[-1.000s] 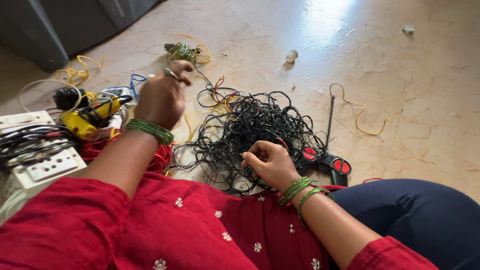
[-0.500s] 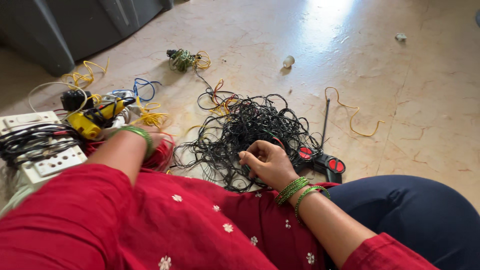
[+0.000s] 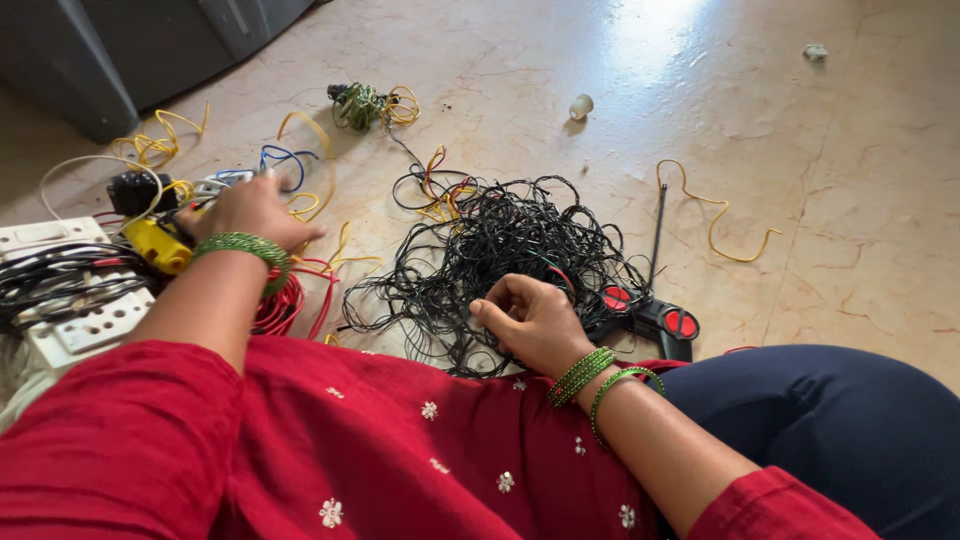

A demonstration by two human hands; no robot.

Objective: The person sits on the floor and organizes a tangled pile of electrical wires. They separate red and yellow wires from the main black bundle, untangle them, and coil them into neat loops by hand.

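Black thin wire lies in a big tangled heap [image 3: 500, 260] on the pale stone floor [image 3: 820, 200], right in front of the seated person. From the head view, the right hand [image 3: 530, 322] rests at the near edge of that heap, fingers curled in and pinching a few strands of the wire. The left hand [image 3: 250, 212] reaches out to the left over a clutter of yellow wire [image 3: 310, 160], a blue wire loop [image 3: 285, 160] and a yellow tool [image 3: 160, 245]; its fingers are hidden behind the back of the hand, so I cannot tell whether it grips anything. Red wire [image 3: 290, 300] coils just under that wrist. White socket boards [image 3: 80, 320] sit at the far left, and a black remote with red buttons [image 3: 650, 318] lies touching the heap's right side.
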